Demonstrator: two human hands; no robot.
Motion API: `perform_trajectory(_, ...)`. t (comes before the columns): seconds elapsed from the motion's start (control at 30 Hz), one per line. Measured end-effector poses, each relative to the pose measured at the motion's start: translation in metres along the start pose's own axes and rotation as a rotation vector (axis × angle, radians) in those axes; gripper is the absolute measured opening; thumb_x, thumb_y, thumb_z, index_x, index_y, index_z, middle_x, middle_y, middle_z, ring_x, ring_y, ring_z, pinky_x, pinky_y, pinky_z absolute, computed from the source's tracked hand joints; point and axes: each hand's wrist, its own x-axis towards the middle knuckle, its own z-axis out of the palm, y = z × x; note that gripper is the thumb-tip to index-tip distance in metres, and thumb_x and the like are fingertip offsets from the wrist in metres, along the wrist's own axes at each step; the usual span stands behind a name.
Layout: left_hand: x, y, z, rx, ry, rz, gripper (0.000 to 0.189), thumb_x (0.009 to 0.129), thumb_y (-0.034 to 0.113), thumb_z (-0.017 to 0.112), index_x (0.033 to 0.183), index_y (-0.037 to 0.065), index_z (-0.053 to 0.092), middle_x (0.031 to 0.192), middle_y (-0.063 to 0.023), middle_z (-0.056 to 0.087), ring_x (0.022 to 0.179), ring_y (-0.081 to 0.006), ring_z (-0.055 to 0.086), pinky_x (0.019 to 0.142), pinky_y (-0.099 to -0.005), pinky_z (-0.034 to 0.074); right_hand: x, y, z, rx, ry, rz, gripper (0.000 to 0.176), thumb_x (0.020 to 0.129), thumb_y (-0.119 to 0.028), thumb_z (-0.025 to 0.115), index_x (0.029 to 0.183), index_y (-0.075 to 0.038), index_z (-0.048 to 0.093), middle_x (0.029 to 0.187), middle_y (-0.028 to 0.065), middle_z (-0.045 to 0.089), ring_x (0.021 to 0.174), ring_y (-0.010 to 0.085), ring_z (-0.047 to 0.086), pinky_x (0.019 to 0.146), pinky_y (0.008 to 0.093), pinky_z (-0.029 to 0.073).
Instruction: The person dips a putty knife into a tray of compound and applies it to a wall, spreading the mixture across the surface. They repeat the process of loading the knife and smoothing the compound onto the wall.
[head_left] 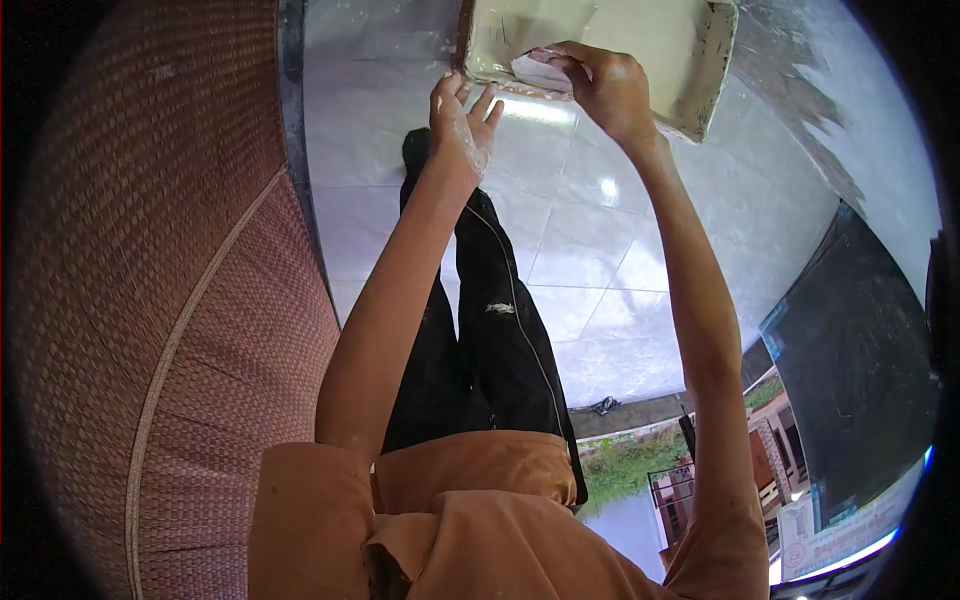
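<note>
A shallow rectangular tray [697, 120] with a chipped, stained rim lies at the top of the view, with cream-coloured liquid or coating inside. My right hand [608, 88] reaches over its near edge, fingers pinched on a pale pinkish-white flat piece [543, 72]. This piece lies against the tray's near left corner; whether it is cloth or paper I cannot make out. Just below that same corner is my left hand [464, 125], palm turned up and fingers apart, holding nothing. White residue coats its palm and wrist.
Glossy grey floor tiles [570, 240] extend below the tray, with white splashes near the top. A brown woven surface [200, 250] fills the left side. My legs in black trousers [500, 330] stretch toward the tray. A dark panel [850, 360] stands at right.
</note>
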Motion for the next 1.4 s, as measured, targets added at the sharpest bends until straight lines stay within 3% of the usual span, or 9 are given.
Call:
perform_trajectory(0.13, -0.015, 0.008, 0.001, 0.192, 0.028, 0.089, 0.059, 0.089, 0.025, 0.06, 0.137, 0.013, 0.029, 0.133, -0.0101, 0.036, 0.128, -0.0359, 0.042, 0.102, -0.0489, 0.038, 0.023, 0.023, -0.005, 0.266, -0.01, -0.038, 0.019, 0.084, -0.014, 0.066, 0.102, -0.013, 0.072, 0.079, 0.0169, 0.068, 0.064, 0.0293, 0.064, 0.063, 0.035, 0.051)
perform_trajectory(0.3, -0.04, 0.042, 0.013, 0.396, 0.002, 0.201, 0.06, 0.088, 0.029, 0.06, 0.139, 0.02, 0.031, 0.141, -0.0064, 0.033, 0.131, -0.0332, 0.039, 0.103, -0.0485, 0.034, 0.007, 0.009, -0.045, 0.584, -0.051, 0.416, 0.025, 0.089, -0.018, 0.063, 0.103, 0.002, 0.067, 0.074, 0.0022, 0.06, 0.068, 0.0093, 0.052, 0.063, 0.0274, 0.046)
perform_trajectory(0.43, -0.079, 0.072, 0.045, 0.645, -0.162, 0.445, 0.061, 0.09, 0.031, 0.057, 0.143, 0.015, 0.031, 0.144, -0.0102, 0.033, 0.133, -0.0328, 0.036, 0.107, -0.0495, 0.03, -0.004, -0.033, -0.086, 1.197, 0.144, 0.622, 0.028, 0.094, -0.013, 0.057, 0.116, 0.005, 0.059, 0.092, 0.0053, 0.064, 0.073, 0.0106, 0.059, 0.064, 0.0259, 0.051)
perform_trajectory(0.53, -0.128, 0.095, 0.083, 0.863, -0.284, 0.745, 0.057, 0.094, 0.03, 0.053, 0.143, 0.009, 0.033, 0.146, -0.0136, 0.033, 0.134, -0.0316, 0.036, 0.108, -0.0458, 0.03, -0.003, -0.072, -0.131, 1.367, 0.197, 0.549, 0.028, 0.097, -0.011, 0.053, 0.123, 0.0, 0.055, 0.088, 0.0003, 0.064, 0.069, 0.0066, 0.058, 0.063, 0.0218, 0.051)
perform_trajectory(0.63, -0.175, 0.124, 0.127, 1.102, -0.383, 1.178, 0.046, 0.096, 0.018, 0.049, 0.136, -0.001, 0.038, 0.135, -0.0184, 0.043, 0.129, -0.0305, 0.04, 0.105, -0.0402, 0.034, 0.006, -0.104, -0.175, 1.662, 0.274, 0.356, 0.032, 0.097, -0.006, 0.051, 0.129, 0.001, 0.049, 0.107, 0.0062, 0.064, 0.089, 0.0127, 0.065, 0.081, 0.0275, 0.057)
perform_trajectory(0.77, -0.245, 0.16, 0.19, 1.098, -0.488, 1.56, 0.045, 0.094, 0.016, 0.051, 0.134, -0.001, 0.04, 0.136, -0.0204, 0.041, 0.129, -0.036, 0.039, 0.107, -0.0436, 0.032, 0.025, -0.164, -0.246, 1.741, 0.393, 0.191, 0.037, 0.097, -0.005, 0.05, 0.133, 0.001, 0.042, 0.122, 0.0112, 0.057, 0.108, 0.0177, 0.06, 0.094, 0.0325, 0.054)
perform_trajectory(0.97, -0.359, 0.22, 0.252, 0.966, -0.504, 2.197, 0.045, 0.092, 0.015, 0.052, 0.134, 0.001, 0.042, 0.139, -0.0229, 0.035, 0.128, -0.0394, 0.038, 0.105, -0.0458, 0.033, 0.041, -0.258, -0.356, 1.69, 0.43, -0.151, 0.04, 0.096, -0.007, 0.052, 0.133, 0.002, 0.041, 0.121, 0.0117, 0.058, 0.106, 0.0182, 0.062, 0.092, 0.0318, 0.054)
perform_trajectory(1.27, -0.472, 0.31, 0.284, 0.725, -0.336, 2.581, 0.047, 0.091, 0.018, 0.053, 0.135, 0.003, 0.044, 0.142, -0.0231, 0.033, 0.128, -0.0384, 0.038, 0.103, -0.0488, 0.032, 0.073, -0.362, -0.441, 1.616, 0.611, -0.449, 0.043, 0.094, -0.007, 0.057, 0.132, 0.004, 0.038, 0.115, 0.0121, 0.058, 0.1, 0.0166, 0.063, 0.083, 0.028, 0.058)
perform_trajectory(1.4, -0.48, 0.359, 0.292, 0.618, -0.382, 2.628, 0.048, 0.091, 0.019, 0.053, 0.135, 0.004, 0.044, 0.143, -0.0223, 0.033, 0.13, -0.0384, 0.036, 0.104, -0.0495, 0.03, 0.104, -0.392, -0.448, 1.532, 0.671, -0.492, 0.038, 0.097, -0.007, 0.05, 0.131, 0.006, 0.041, 0.119, 0.0122, 0.056, 0.106, 0.0186, 0.06, 0.091, 0.0323, 0.054)
